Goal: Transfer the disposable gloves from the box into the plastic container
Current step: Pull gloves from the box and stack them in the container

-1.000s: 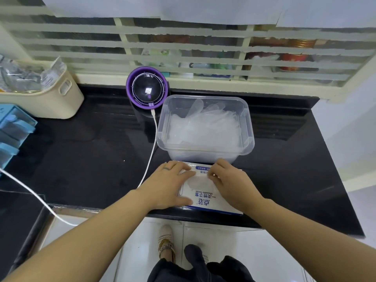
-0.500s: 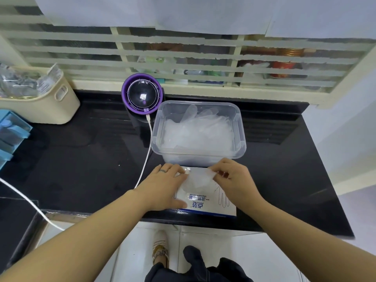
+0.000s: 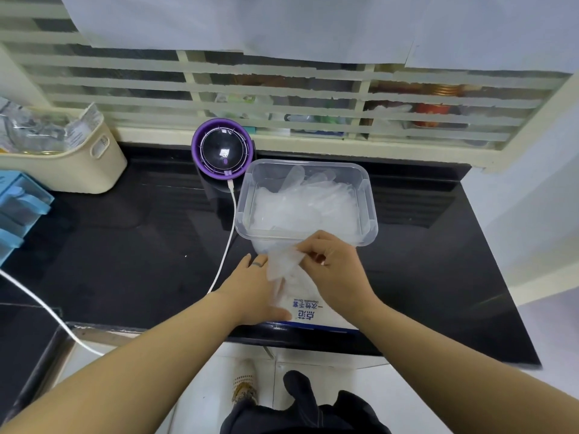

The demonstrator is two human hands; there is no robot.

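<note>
A white and blue glove box (image 3: 308, 311) lies flat at the front edge of the black counter. My left hand (image 3: 250, 289) rests flat on its left side, fingers straight. My right hand (image 3: 332, 267) pinches a thin translucent glove (image 3: 283, 266) that is partly drawn up out of the box. Just behind stands the clear plastic container (image 3: 371, 208), with a heap of several translucent gloves (image 3: 304, 205) inside it.
A purple round device (image 3: 223, 151) sits behind the container, its white cable (image 3: 230, 223) running down the counter past my left hand. A cream basket (image 3: 78, 161) and blue trays (image 3: 18, 211) stand at the left. The counter's front edge (image 3: 156, 332) is close below the box.
My right hand has pulled a glove up out of the box and lifted it toward the container. My left hand stays pressed on the box. The camera view has shifted a little.
</note>
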